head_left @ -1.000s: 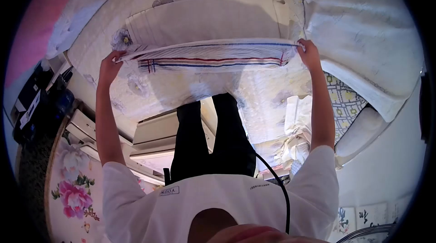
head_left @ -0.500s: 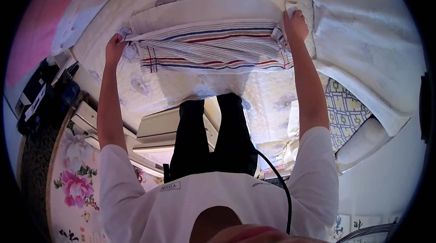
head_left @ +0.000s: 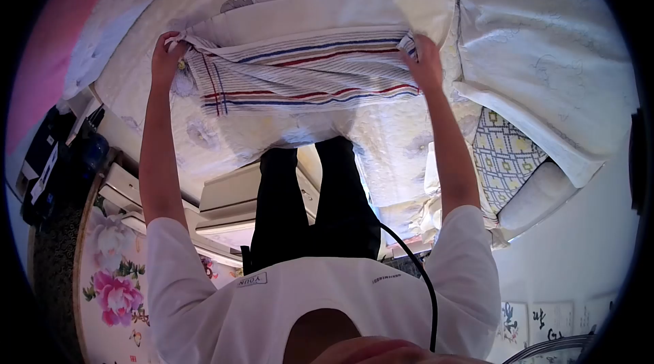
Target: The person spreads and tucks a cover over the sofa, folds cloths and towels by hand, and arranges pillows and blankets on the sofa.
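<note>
A striped towel, white with thin grey lines and red and blue bands, lies stretched across the bed, creased diagonally in the middle. My left hand is closed on its far left corner, which is bunched and slightly raised. At the other end, the fingers of my right hand close round the towel's bunched right corner. Just behind the towel is a plain white strip of cloth, reaching past my right hand. Whether it is part of the same towel I cannot tell.
The bed has a cream floral sheet. White bedding lies on the right, above a patterned cushion. A pale cabinet stands below the bed edge, and dark items sit at left. A black cable hangs by my side.
My right hand has left the white cloth's end and come down and left onto the striped towel's right corner. My left hand, still holding the towel, has shifted slightly left and away from me.
</note>
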Demonstrator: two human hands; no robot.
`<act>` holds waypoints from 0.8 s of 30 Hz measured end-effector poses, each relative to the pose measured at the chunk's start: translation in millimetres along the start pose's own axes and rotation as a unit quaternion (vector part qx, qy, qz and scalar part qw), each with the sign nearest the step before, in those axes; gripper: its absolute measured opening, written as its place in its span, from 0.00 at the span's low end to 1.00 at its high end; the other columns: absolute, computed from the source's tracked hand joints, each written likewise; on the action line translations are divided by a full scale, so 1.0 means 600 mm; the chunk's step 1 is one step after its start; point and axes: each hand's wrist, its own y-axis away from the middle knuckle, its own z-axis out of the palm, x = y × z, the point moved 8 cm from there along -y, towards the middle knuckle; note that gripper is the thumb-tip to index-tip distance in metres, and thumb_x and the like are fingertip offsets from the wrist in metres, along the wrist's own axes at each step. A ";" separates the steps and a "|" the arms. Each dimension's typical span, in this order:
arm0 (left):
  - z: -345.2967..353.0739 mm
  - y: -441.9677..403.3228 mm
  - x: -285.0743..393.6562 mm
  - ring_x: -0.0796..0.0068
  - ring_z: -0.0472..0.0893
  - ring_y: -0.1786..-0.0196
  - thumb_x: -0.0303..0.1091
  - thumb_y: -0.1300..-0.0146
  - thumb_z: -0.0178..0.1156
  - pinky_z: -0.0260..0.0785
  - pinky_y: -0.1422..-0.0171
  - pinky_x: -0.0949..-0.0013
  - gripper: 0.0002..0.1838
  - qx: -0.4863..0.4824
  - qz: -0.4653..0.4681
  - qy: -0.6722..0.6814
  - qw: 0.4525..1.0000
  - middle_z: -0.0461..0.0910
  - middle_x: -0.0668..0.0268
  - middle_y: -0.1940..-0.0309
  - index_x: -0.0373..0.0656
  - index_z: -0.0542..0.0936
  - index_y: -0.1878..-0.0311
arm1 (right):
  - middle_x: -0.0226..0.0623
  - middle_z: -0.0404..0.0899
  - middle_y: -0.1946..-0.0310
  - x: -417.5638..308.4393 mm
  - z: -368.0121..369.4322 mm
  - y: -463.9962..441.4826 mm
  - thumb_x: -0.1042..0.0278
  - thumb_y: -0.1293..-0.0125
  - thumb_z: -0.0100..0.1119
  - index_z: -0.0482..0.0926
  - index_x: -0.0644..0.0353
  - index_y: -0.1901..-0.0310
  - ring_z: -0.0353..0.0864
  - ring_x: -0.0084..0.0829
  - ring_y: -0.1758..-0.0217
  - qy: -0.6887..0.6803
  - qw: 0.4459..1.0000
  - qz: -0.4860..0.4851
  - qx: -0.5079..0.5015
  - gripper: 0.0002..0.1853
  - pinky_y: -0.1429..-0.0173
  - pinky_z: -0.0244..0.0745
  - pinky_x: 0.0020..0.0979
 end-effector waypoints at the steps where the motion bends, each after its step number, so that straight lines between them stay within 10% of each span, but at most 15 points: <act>1: 0.002 -0.002 -0.007 0.81 0.74 0.66 0.32 0.44 0.59 0.65 0.60 0.76 0.12 -0.002 0.000 -0.001 1.000 0.77 0.68 0.68 0.40 0.73 0.58 | 0.43 0.64 0.42 -0.024 0.006 0.011 0.53 0.53 0.65 0.65 0.58 0.43 0.61 0.42 0.38 0.018 1.000 -0.001 -0.008 0.35 0.38 0.60 0.40; 9: -0.009 -0.009 -0.036 0.81 0.76 0.64 0.37 0.41 0.59 0.67 0.60 0.76 0.17 0.106 -0.061 0.173 0.977 0.79 0.67 0.66 0.39 0.71 0.52 | 0.50 0.75 0.77 0.109 -0.062 -0.080 0.54 0.37 0.50 0.76 0.59 0.64 0.76 0.49 0.70 -0.013 0.986 0.122 0.112 0.16 0.66 0.69 0.44; 13: 0.005 -0.039 -0.070 0.71 0.79 0.62 0.39 0.41 0.57 0.68 0.60 0.71 0.17 0.112 0.007 0.098 0.989 0.80 0.62 0.65 0.39 0.71 0.53 | 0.51 0.77 0.72 0.240 -0.047 -0.162 0.48 0.36 0.44 0.79 0.60 0.64 0.77 0.50 0.65 -0.019 0.973 0.202 0.108 0.22 0.61 0.69 0.45; 16: 0.005 -0.020 -0.027 0.49 0.79 0.63 0.42 0.40 0.54 0.69 0.62 0.56 0.16 0.281 0.034 -0.224 0.933 0.79 0.50 0.68 0.41 0.70 0.56 | 0.51 0.79 0.66 0.259 -0.034 -0.180 0.44 0.36 0.38 0.80 0.60 0.62 0.77 0.51 0.59 0.075 0.963 0.230 0.114 0.27 0.54 0.70 0.44; 24: -0.004 -0.008 -0.017 0.53 0.78 0.69 0.48 0.42 0.56 0.68 0.65 0.59 0.21 0.339 0.040 -0.211 0.916 0.78 0.51 0.72 0.40 0.70 0.56 | 0.50 0.80 0.66 0.303 -0.021 -0.139 0.46 0.36 0.42 0.80 0.63 0.63 0.78 0.45 0.58 0.051 0.944 0.260 0.197 0.26 0.53 0.69 0.39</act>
